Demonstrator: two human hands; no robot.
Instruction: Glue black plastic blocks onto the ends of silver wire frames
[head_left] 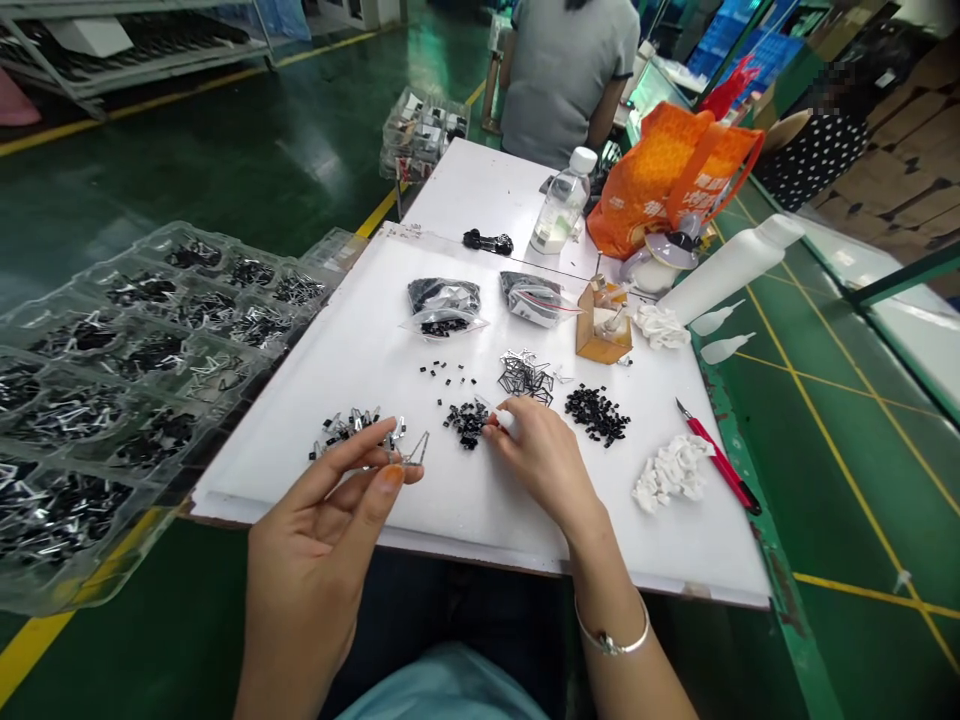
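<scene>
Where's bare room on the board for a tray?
Bare white board runs along the front edge, between right hand and white scraps, and left of the black bag. Crowded: centre, black parts and metal frames.

One head cam only, worn by the person, looks fwd & down from just behind the near edge of the white workbench [480,510]. Close on left hand [315,560] & right hand [544,460], both low in frame. Wide lens, edges look bent, so depth's prob. a bit off. Co-worker's back [562,80] sits well off, top of frame.
</scene>
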